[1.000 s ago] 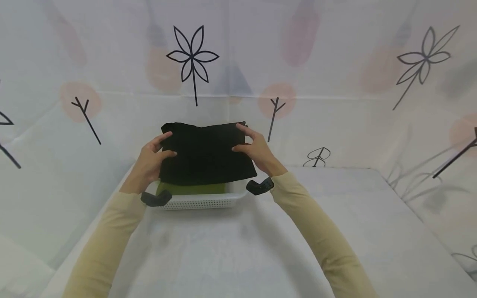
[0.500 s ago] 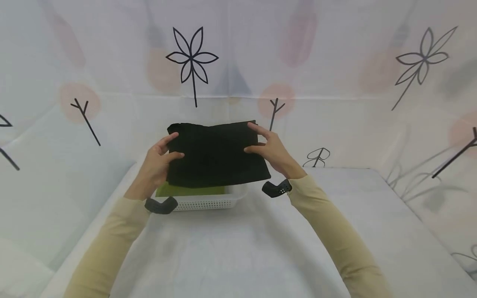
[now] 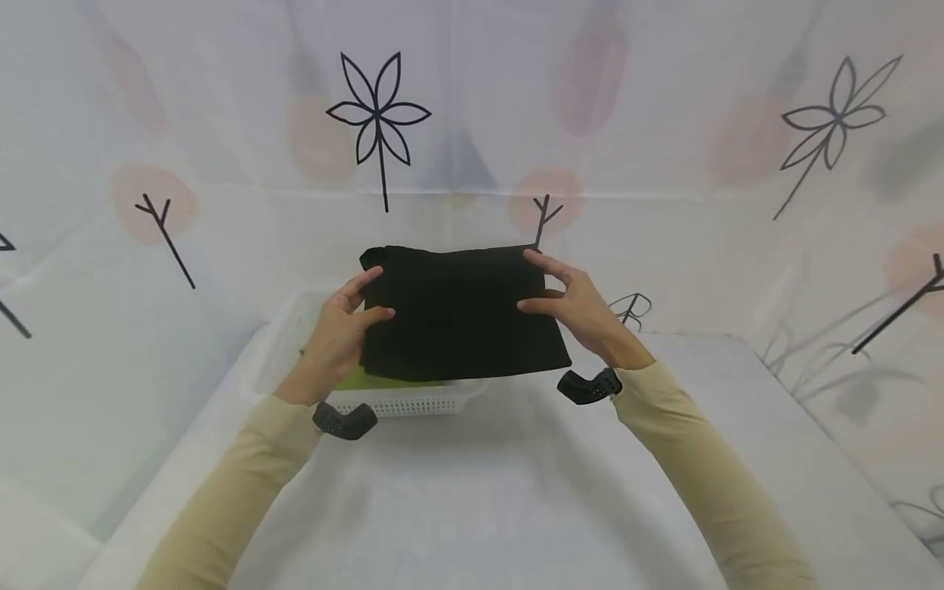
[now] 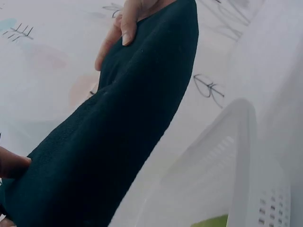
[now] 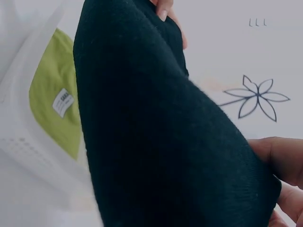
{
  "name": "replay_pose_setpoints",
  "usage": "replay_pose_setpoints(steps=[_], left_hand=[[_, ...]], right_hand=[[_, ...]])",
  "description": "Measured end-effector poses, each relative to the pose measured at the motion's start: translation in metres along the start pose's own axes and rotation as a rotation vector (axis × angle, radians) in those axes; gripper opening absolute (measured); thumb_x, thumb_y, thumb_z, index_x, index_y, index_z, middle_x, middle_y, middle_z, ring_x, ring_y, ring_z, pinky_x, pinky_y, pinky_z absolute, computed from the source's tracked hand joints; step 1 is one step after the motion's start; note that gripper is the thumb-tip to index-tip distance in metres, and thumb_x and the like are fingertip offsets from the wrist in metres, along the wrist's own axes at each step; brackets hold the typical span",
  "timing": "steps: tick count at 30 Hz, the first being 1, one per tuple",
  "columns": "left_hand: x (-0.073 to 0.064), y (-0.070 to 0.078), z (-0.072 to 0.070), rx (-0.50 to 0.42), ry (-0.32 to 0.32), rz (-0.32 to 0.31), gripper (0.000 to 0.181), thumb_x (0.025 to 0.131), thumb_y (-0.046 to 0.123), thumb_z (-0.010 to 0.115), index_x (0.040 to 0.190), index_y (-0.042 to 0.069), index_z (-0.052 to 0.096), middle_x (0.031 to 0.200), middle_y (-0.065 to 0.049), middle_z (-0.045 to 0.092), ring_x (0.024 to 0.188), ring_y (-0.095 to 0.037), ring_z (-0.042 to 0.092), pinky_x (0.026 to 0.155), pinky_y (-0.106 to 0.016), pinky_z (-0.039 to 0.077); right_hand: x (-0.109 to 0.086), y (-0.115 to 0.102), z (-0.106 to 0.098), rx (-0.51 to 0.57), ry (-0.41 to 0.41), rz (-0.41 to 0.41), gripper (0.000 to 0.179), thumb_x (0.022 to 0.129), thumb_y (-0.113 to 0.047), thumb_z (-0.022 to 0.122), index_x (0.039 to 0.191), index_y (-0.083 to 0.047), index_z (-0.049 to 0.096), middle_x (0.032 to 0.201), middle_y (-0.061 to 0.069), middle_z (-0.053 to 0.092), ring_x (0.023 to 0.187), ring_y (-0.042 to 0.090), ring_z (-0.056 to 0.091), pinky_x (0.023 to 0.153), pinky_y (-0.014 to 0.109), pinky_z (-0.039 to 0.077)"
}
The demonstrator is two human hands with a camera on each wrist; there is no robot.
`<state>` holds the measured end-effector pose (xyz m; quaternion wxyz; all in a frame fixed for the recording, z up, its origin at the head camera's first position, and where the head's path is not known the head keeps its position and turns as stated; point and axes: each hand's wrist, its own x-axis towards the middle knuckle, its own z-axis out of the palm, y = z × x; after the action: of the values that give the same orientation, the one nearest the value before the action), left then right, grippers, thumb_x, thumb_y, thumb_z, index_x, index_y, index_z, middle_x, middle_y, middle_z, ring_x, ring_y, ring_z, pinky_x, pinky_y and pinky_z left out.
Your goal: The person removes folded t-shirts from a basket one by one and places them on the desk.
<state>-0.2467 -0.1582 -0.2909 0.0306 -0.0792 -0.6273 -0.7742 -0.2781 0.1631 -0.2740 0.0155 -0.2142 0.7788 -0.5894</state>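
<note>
A dark folded cloth (image 3: 457,315), nearly black in the head view and deep teal in the wrist views, hangs upright between both hands. My left hand (image 3: 335,336) pinches its left edge, thumb on the near face. The right hand (image 3: 586,311) pinches the opposite edge the same way, with its index finger near the top corner. In the right wrist view, the cloth (image 5: 142,118) sags between the two grips. Behind and below it, a white perforated basket (image 3: 413,405) stands on the table and is partly hidden.
Inside the basket lies a green cloth (image 5: 54,75) with a white label (image 5: 62,102). The table (image 3: 472,508) has a white cover. A white sheet (image 3: 472,98) printed with flowers hangs behind it. Black straps (image 3: 345,421) are on both wrists.
Both hands have carried the dark cloth to the right and slightly down, keeping their grips. More of the basket's left side shows now.
</note>
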Motion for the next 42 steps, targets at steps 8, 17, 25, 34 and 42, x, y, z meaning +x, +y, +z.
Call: replay_pose_setpoints(steps=[8, 17, 25, 34, 42], left_hand=[[0.004, -0.008, 0.026, -0.095, -0.038, -0.032, 0.070, 0.086, -0.018, 0.054, 0.148, 0.012, 0.040, 0.156, 0.000, 0.024, 0.133, -0.021, 0.035, 0.089, -0.028, 0.047], [0.003, -0.021, 0.055, -0.224, -0.087, -0.041, 0.071, 0.085, -0.020, 0.052, 0.148, 0.011, 0.040, 0.148, -0.005, 0.039, 0.103, -0.020, 0.061, 0.076, -0.030, 0.055], [0.010, -0.041, 0.080, -0.226, -0.087, -0.021, 0.070, 0.084, -0.021, 0.053, 0.145, 0.011, 0.044, 0.150, -0.002, 0.036, 0.117, -0.029, 0.054, 0.082, -0.033, 0.054], [0.016, -0.060, 0.116, -0.167, -0.063, -0.008, 0.069, 0.082, -0.022, 0.055, 0.141, 0.013, 0.051, 0.153, -0.002, 0.031, 0.122, -0.024, 0.050, 0.095, -0.040, 0.046], [0.018, -0.081, 0.142, -0.176, -0.059, 0.016, 0.068, 0.082, -0.021, 0.055, 0.142, 0.009, 0.050, 0.156, -0.004, 0.026, 0.134, -0.022, 0.035, 0.100, -0.042, 0.042]], right_hand=[[-0.017, 0.003, -0.023, -0.031, 0.023, 0.046, 0.077, 0.088, -0.002, 0.067, 0.154, -0.020, 0.030, 0.160, 0.000, 0.012, 0.134, 0.037, 0.036, 0.111, 0.050, 0.023], [-0.037, 0.009, -0.045, -0.008, 0.106, 0.088, 0.077, 0.086, 0.002, 0.068, 0.152, -0.021, 0.034, 0.158, 0.002, 0.020, 0.128, 0.032, 0.045, 0.110, 0.048, 0.025], [-0.052, 0.018, -0.066, -0.079, 0.148, 0.072, 0.078, 0.086, 0.001, 0.068, 0.153, -0.019, 0.033, 0.155, 0.009, 0.026, 0.118, 0.021, 0.052, 0.105, 0.042, 0.035], [-0.065, 0.031, -0.092, -0.048, 0.174, 0.117, 0.079, 0.086, 0.006, 0.066, 0.153, -0.018, 0.031, 0.158, 0.009, 0.021, 0.131, 0.032, 0.040, 0.100, 0.031, 0.039], [-0.075, 0.043, -0.114, 0.059, 0.179, 0.194, 0.081, 0.087, 0.006, 0.066, 0.154, -0.023, 0.030, 0.160, 0.006, 0.016, 0.130, 0.029, 0.037, 0.085, 0.022, 0.048]])
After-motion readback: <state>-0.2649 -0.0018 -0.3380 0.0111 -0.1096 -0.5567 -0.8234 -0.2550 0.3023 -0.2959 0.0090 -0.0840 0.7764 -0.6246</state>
